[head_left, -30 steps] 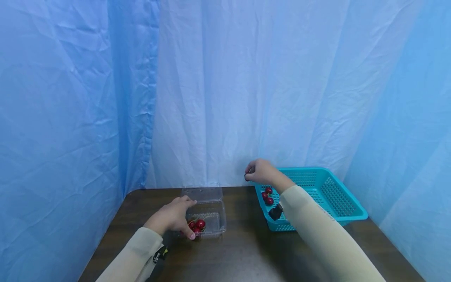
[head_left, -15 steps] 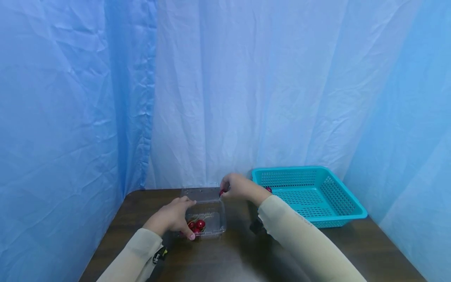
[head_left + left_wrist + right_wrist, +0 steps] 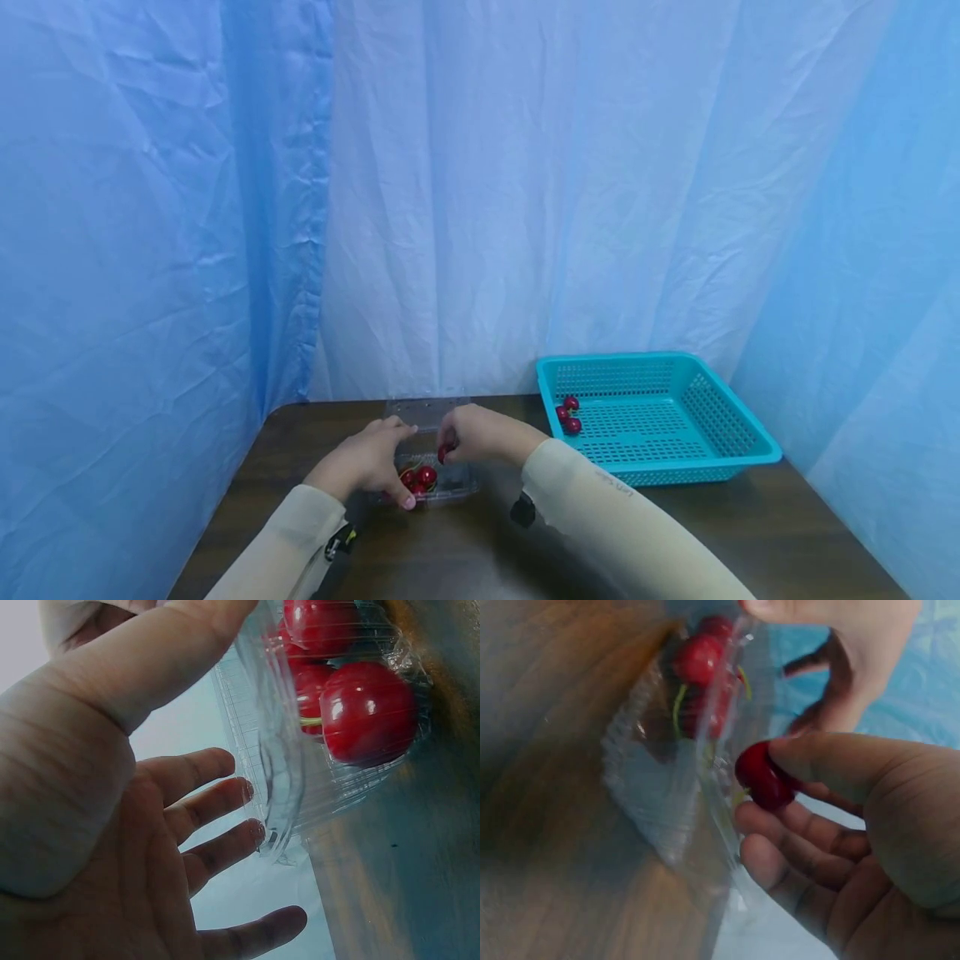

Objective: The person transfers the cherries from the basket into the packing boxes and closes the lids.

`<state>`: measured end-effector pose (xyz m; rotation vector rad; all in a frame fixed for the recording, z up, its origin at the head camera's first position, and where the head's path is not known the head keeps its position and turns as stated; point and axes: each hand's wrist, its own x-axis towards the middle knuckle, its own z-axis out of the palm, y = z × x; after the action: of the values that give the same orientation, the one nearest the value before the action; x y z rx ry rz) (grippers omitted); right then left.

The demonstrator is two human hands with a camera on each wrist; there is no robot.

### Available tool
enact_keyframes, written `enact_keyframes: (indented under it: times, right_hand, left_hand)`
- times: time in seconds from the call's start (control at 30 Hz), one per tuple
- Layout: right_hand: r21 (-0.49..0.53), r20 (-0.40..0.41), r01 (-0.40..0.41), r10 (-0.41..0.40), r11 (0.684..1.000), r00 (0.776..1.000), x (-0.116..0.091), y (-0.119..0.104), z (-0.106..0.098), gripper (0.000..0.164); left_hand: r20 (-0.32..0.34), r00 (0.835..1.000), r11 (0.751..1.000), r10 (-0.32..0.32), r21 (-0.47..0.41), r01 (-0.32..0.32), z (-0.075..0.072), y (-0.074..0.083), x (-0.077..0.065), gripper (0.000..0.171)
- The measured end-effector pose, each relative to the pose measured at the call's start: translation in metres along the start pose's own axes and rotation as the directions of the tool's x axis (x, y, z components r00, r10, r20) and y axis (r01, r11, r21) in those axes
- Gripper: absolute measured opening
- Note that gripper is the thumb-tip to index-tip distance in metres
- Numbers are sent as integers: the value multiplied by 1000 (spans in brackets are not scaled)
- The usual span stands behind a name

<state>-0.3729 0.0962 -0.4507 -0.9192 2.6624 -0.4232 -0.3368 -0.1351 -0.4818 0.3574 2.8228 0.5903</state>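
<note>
A clear plastic clamshell box (image 3: 454, 482) stands with its lid laid back, and several red cherries (image 3: 422, 477) with green stems are in its left part. My left hand (image 3: 367, 457) spans the box's left side, thumb at the front rim; in the left wrist view the spread fingertips (image 3: 251, 836) touch its edge. My right hand (image 3: 480, 433) pinches one dark red cherry (image 3: 765, 775) between thumb and fingers, close over the box's right half. Part of the box is hidden by both hands.
A turquoise perforated basket (image 3: 750, 458) stands at the right on the dark wooden table (image 3: 442, 558), with several cherries (image 3: 572, 426) at its left end. Light blue curtains (image 3: 480, 208) hang behind the table and at both sides.
My right hand has moved left and down from the basket's left end to the box, carrying the cherry. The left hand stays at the box.
</note>
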Motion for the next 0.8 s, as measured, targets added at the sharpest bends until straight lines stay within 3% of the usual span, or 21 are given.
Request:
enact_keyframes:
  times: [0.2,0.37,0.8]
  right_hand:
    - [-59,76,89,-85,994,993,2,-8,12,12]
    - [-113,83,147,-138,983,987,4,-10,21,12]
    - [-88,87,111,-104,990,991,11,-9,30,11]
  left_hand:
    - [12,1000,1000,14,-5,-14,-1,-1,0,117]
    - [20,1000,1000,19,-9,-19,-2,-2,1,117]
    - [9,1000,1000,21,-7,-21,1,-4,4,120]
